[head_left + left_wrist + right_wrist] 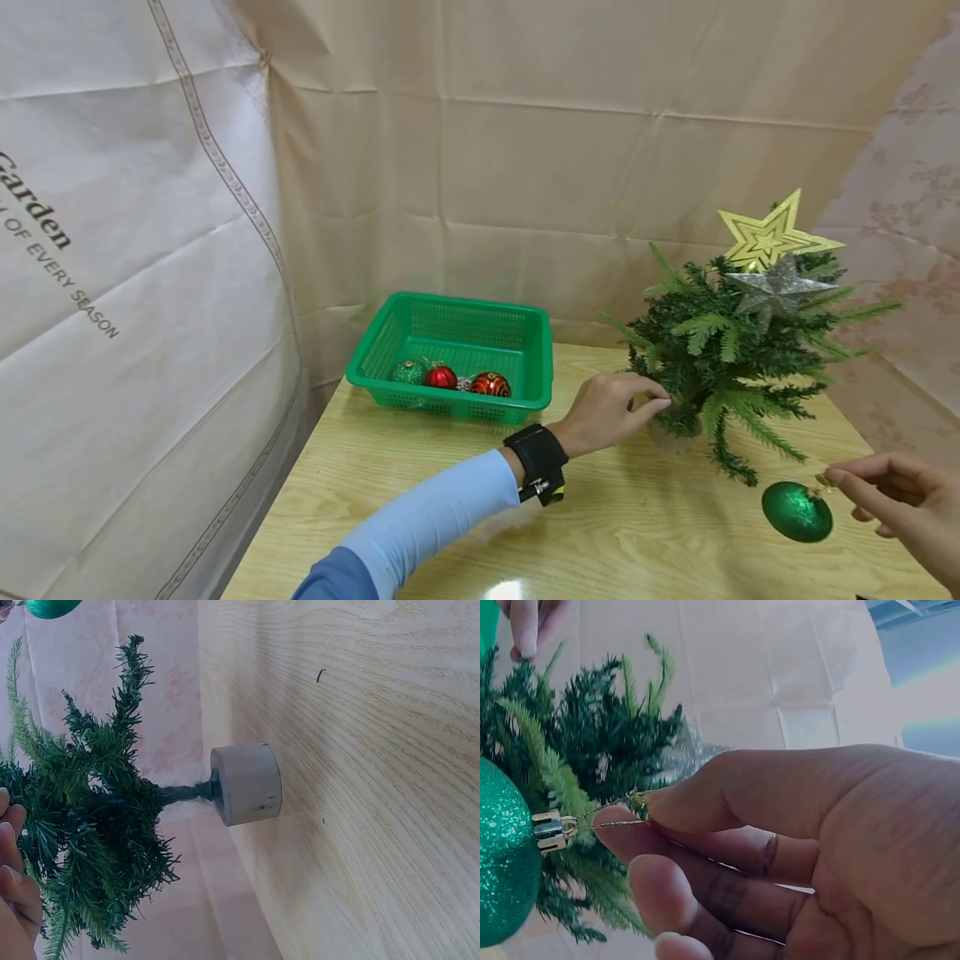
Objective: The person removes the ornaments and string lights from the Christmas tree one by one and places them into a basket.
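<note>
Here's the green glittery bauble (797, 512), dangling just in front of the tabletop Christmas tree (738, 367), the right hand (832, 825) pinching its gold cord (619, 823)! At the tree's left edge, the left hand's (603, 408) thumb and forefinger draw close; gripping a twig? Cannot tell. Farther left, a green basket (468, 321).

A small tree (105, 806) is carried upright by a round base (251, 784) on the tabletop (367, 787), backed by pink patterned cloth (176, 697); it is partly covered by the left hand (16, 889) at left, and a green ball (51, 606) is partly seen at right
</note>
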